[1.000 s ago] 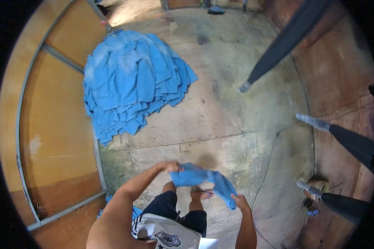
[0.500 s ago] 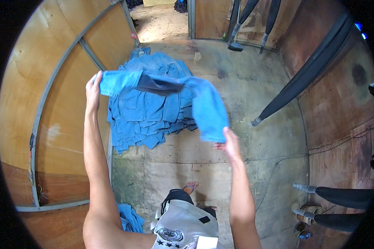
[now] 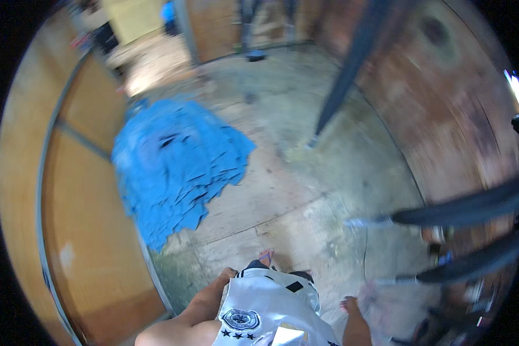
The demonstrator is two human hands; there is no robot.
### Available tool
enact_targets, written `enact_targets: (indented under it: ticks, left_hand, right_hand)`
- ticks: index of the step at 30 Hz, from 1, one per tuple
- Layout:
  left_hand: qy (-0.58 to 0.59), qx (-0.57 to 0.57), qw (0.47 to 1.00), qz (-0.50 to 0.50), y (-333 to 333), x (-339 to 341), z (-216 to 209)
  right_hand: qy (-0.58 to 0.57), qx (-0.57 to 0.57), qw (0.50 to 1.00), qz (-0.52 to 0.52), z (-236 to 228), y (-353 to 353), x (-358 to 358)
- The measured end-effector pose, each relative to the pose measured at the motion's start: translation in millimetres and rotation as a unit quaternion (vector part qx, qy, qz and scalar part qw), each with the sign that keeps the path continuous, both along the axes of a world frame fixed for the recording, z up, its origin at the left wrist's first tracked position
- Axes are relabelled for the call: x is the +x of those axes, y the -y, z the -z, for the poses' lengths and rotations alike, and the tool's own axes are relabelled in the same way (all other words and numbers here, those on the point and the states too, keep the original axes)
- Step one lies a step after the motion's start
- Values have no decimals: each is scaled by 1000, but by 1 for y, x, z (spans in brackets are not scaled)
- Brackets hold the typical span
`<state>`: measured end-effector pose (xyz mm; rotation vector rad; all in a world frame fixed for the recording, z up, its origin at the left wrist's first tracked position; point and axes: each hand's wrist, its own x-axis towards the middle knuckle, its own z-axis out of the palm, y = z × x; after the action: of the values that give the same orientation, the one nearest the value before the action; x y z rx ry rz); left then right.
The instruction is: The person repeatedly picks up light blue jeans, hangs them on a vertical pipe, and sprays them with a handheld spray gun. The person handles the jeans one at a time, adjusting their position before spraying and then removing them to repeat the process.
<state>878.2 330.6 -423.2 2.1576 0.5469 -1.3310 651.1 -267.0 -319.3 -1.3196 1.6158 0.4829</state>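
My left hand (image 3: 229, 273) is low beside my waist, at the edge of my white shirt (image 3: 254, 294). Its fingers look curled, and whatever they may hold is hidden. On my other side, my right hand (image 3: 348, 303) hangs over the floor; motion smears its fingers, and no garment shows in it. Ahead on the left lies a wide pile of blue denim garments (image 3: 179, 167), beyond the reach of both hands as they hang.
A wooden panel wall with a metal frame (image 3: 98, 230) runs along my left. Dark sleeved pipes (image 3: 346, 81) come down on the right, two more (image 3: 455, 207) lower at the right wall. A dark broom head (image 3: 255, 56) rests on the far floor. A doorway (image 3: 150, 57) opens beyond the pile.
The blue denim garment stretched between my hands has left them, and it seems to lie on the pile. Both arms have dropped to my sides. The view has swung to the right.
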Motion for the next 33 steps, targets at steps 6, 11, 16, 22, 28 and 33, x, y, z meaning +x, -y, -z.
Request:
enact_targets:
  ticks: [6,11,16,22,28,33]
  left_hand:
    - [111,-262,897,338,70,191,10]
    - [228,37,635,737,145,328,-41]
    - [95,57,885,451,235,304,-94]
    - [35,-46,814,578,288,99,-82]
    - [-49,-219,740,634,340,-188,-124]
    - [-144,-248,664,691,326,-340,-167]
  right_hand:
    - [199,-168,904,339,-71,-40,-110]
    - [150,-164,892,393,-40,-225,-148]
    - [18,-79,786,613,-11,-438,-211]
    - [70,-32,622,779,-43,-579,-352]
    - [76,-269,672,686,-91,-500,-613]
    - [34,-416,659,626,-141,-393,-805]
